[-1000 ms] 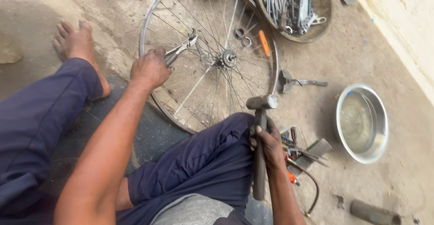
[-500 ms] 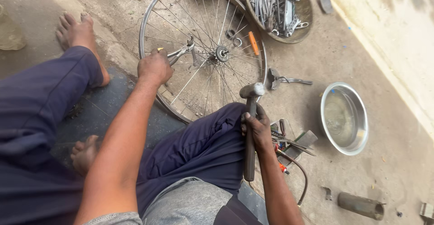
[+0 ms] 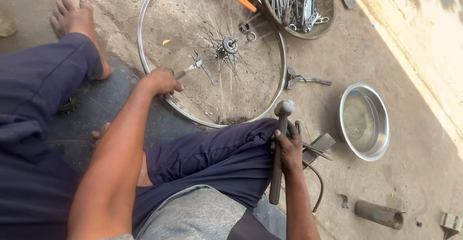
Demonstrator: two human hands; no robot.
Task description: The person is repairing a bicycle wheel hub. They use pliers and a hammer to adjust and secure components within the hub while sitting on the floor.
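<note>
A spoked bicycle wheel (image 3: 144, 52) lies flat on the ground in front of me, its hub (image 3: 229, 44) near the middle. My left hand (image 3: 161, 82) rests at the near rim, closed on a small metal wrench (image 3: 191, 68) that points toward the hub. My right hand (image 3: 288, 148) grips the shaft of a hammer (image 3: 279, 139) beside my right knee; the steel head points up, close to the wheel's near edge. I sit on the ground in dark blue trousers, with my bare left foot (image 3: 77, 23) stretched out left of the wheel.
A round tray (image 3: 328, 8) full of several wrenches sits at the top. A steel bowl (image 3: 364, 122) stands to the right, by a pale wall. Pliers (image 3: 304, 80), a short metal tube (image 3: 378, 214), a cable and small parts lie on the dirt ground.
The view has shifted, so the wheel sits higher and more central. My left hand with the wrench stays at the near rim. The hammer stays upright in my right hand by the knee.
</note>
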